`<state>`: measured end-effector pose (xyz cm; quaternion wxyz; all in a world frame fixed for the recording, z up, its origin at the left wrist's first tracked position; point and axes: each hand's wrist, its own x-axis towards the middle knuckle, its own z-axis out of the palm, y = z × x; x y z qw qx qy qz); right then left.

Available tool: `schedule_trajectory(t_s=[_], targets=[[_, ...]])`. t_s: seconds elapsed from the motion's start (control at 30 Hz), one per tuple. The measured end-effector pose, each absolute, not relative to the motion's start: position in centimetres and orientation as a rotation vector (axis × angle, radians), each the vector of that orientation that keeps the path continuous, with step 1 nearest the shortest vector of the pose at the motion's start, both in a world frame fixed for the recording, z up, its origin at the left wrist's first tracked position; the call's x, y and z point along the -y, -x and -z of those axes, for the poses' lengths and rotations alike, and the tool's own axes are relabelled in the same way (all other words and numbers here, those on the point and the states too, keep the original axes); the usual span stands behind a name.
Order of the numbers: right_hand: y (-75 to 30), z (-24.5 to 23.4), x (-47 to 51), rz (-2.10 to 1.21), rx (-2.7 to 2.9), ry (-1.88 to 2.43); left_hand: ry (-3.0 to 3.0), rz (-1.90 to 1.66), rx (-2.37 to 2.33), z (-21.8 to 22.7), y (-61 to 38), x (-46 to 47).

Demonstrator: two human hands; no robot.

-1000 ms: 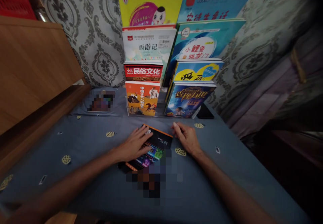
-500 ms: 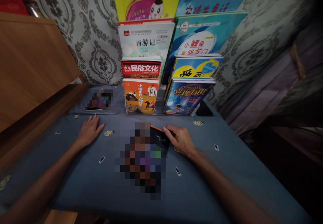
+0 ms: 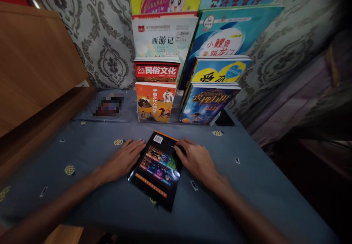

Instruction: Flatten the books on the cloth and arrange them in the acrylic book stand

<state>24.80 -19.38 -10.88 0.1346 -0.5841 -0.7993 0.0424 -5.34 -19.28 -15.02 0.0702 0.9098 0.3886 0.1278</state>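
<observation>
books [image 3: 170, 50] stand tiered beyond black book [image 3: 156, 169]; wooden panel [image 3: 35, 68] leftward

Eight covers [image 3: 156, 104] standing, one black book [image 3: 157, 169] lying flat

We count one left hand [image 3: 125, 159] and one right hand [image 3: 196, 159], two in all. On one clear stand [image 3: 176, 116] we find eight covers in two columns, four to each; further edges show behind, packed too tightly for us to number. We see one barcode [image 3: 157, 139] on the black book, one blue-grey cloth [image 3: 225, 174], one dark flat object [image 3: 226, 119] and one pixelated patch [image 3: 108, 105], whose contents we cannot number.
</observation>
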Motion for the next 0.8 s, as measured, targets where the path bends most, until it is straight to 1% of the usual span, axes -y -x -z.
schedule_trajectory(t_s=[0.17,0.23,0.4,0.63,0.8], targets=[[-23.5,10.4,18.6,-0.316,2.334,1.599,-2.78,-0.577,-1.222,16.1,5.6,18.6],[-22.6,10.7,18.0,-0.301,2.382,1.534,-2.789,-0.636,-1.258,16.4,6.1,18.3],[-21.4,12.2,16.7,-0.134,2.431,1.361,-2.767,-0.671,-1.329,16.1,6.6,17.6],[-19.6,12.6,16.8,0.001,2.446,1.346,-2.732,-0.747,-1.342,15.0,4.6,15.3],[-15.6,12.7,16.5,-0.177,2.555,1.16,-2.577,-0.854,-1.36,15.7,3.7,13.7]])
